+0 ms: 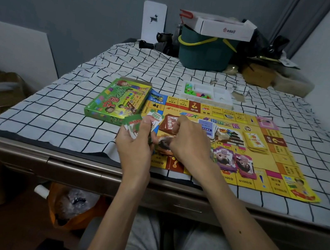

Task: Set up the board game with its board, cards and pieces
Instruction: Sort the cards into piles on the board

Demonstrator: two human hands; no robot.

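Left hand (136, 144) grips fanned cards (134, 124); right hand (189, 143) curls beside it.

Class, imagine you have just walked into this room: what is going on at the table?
A seated person is sorting a board game's paper pieces. The left hand holds a fan of green notes; the right hand reaches in beside it, its grip unclear. The yellow board lies open with card piles on it. The game box sits left of it, a white tray of pieces behind.
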